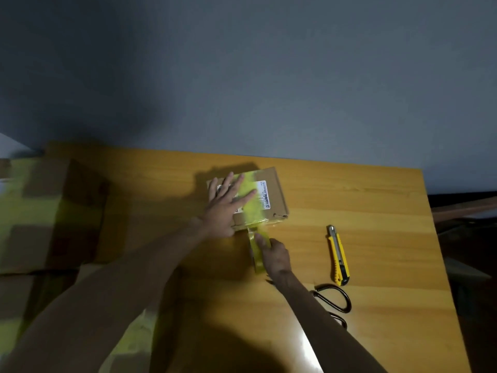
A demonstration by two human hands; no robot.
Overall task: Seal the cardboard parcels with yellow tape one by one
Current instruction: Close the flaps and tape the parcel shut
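A small cardboard parcel [271, 181] with a white label lies on the wooden table [363, 200]. A strip of yellow tape [252, 208] runs across its top and down over the near edge. My left hand [224, 204] lies flat on the parcel with fingers spread, pressing it down. Just in front of the parcel, my right hand [275, 255] grips the yellow tape roll [256, 254], index finger stretched along it. The tape stays joined from the roll to the parcel.
A yellow utility knife [338, 255] lies to the right of my right hand. Black-handled scissors [334, 300] lie near the front edge. Larger cardboard boxes with yellow tape [48, 211] are stacked at the left.
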